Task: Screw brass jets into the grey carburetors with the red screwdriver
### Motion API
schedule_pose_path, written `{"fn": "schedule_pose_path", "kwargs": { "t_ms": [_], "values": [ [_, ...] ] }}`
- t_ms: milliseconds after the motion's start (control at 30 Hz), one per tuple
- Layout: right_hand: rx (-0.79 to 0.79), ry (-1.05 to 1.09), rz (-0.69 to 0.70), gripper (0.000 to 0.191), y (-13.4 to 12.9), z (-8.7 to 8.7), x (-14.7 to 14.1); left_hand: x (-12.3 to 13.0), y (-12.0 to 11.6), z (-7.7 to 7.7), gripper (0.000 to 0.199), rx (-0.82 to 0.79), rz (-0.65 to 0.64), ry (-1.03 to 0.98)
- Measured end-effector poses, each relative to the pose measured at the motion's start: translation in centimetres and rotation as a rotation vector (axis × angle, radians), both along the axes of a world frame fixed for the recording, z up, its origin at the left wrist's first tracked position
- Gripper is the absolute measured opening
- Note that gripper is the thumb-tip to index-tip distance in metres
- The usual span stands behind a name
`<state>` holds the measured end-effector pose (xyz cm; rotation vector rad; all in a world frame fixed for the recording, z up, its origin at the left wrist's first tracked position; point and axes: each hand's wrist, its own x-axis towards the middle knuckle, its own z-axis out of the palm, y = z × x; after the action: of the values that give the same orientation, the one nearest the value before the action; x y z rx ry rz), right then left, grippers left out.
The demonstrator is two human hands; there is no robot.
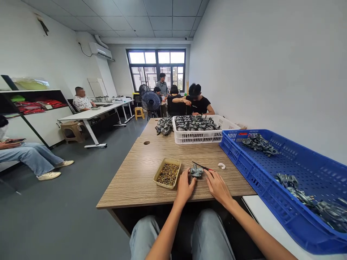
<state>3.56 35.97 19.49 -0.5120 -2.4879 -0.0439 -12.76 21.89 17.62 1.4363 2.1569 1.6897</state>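
Observation:
A small grey metal carburetor (196,171) sits on the wood-grain table in front of me. My left hand (185,185) holds it from the left, fingers and thumb around its near side. My right hand (218,185) rests at its right with fingers stretched out, the fingertips close to the carburetor's edge and a red-handled screwdriver (205,168). The screwdriver's dark shaft lies behind the carburetor; whether my right fingertips touch the handle is hard to see. Left of my hands stands a beige plastic tub (158,180) full of small brass pieces (168,174).
A white ring-shaped item (221,166) lies to the right. Further back, a white basket (197,137) holds many carburetors, with a bagged pile (164,126) beside it. A blue crate (244,169) with more carburetors borders the right. A co-worker (199,103) sits across the table.

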Motion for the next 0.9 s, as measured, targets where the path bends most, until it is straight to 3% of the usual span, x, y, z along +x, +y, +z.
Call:
{"fn": "schedule_pose_path", "kwargs": {
  "t_ms": [167,367,467,600,667,767,900],
  "values": [
    [-0.102,0.100,-0.018,0.044,0.9,-2.3,2.4,0.2,-0.1,0.2,0.060,-0.043,0.017,0.006],
    [-0.136,0.119,-0.034,0.040,0.5,-2.3,3.0,1.3,-0.6,1.5,0.065,-0.075,0.060,0.035],
    [-0.140,0.125,-0.032,0.039,0.4,-2.3,2.9,2.6,-1.6,3.3,0.064,-0.106,0.055,0.138],
    [-0.155,0.116,-0.032,0.039,0.4,-2.3,2.9,2.8,-3.6,7.1,0.058,-0.180,-0.037,0.322],
    [-0.150,0.111,-0.029,0.039,0.4,-2.2,3.0,1.2,-4.4,9.1,0.053,-0.204,-0.009,0.394],
    [-0.136,0.109,-0.029,0.039,0.4,-2.2,3.1,-3.6,-5.5,11.5,0.040,-0.296,0.101,0.462],
    [-0.130,0.104,-0.038,0.039,0.3,-2.2,3.2,-10.2,-6.9,13.2,0.030,-0.598,0.231,0.482]
  ]
}}
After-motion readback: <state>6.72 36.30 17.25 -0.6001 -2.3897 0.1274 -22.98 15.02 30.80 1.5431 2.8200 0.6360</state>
